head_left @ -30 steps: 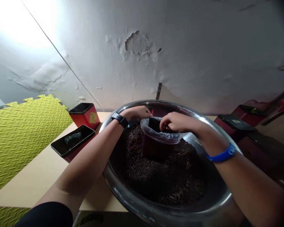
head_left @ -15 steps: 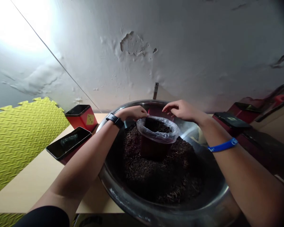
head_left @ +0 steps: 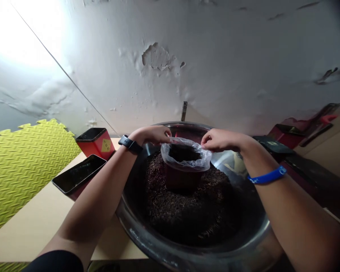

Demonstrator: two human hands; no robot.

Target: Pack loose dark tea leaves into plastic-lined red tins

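Observation:
A red canister (head_left: 183, 178) stands in a heap of dark, loose tea leaves (head_left: 187, 215) inside a large steel basin (head_left: 138, 235). A clear plastic bag (head_left: 185, 160) lines the canister and folds over its rim, with dark leaves visible inside. My left hand (head_left: 154, 135) reaches the bag's far left edge, its fingertips pinching the plastic. My right hand (head_left: 219, 140) pinches the bag's right edge between thumb and fingers. The canister's far side is hidden behind the bag.
Beyond the basin's left side, a red tin (head_left: 95, 142) and a black phone (head_left: 79, 173) lie on a pale tabletop (head_left: 36, 223). A yellow-green foam mat (head_left: 31, 173) lies further left. A dark-topped red tin (head_left: 274, 145) stands right. A peeling white wall rises behind.
My right hand has come back from the basin's far rim and closed on the bag's edge. My left hand has moved onto the bag's edge too.

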